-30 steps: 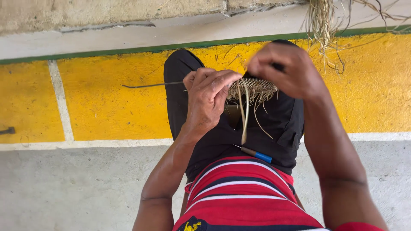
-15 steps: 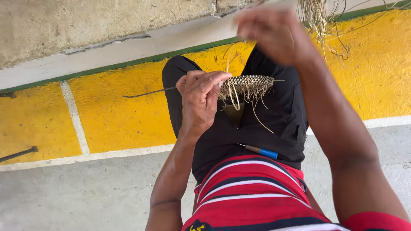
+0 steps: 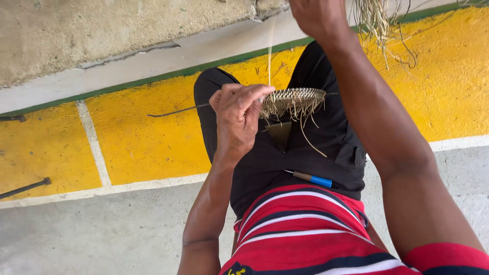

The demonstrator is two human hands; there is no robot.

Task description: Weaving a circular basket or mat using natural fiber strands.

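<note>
I list, left to right: a dark metal rod lying on the yellow-painted concrete floor. My left hand pinches the edge of a small round woven straw disc above the black-trousered lap. A blue-handled tool rests on the lap. My right hand, raised at the frame's top, grips a thin pale straw strand pulled taut upward. A loose dry straw bundle hangs just beside it.
</note>
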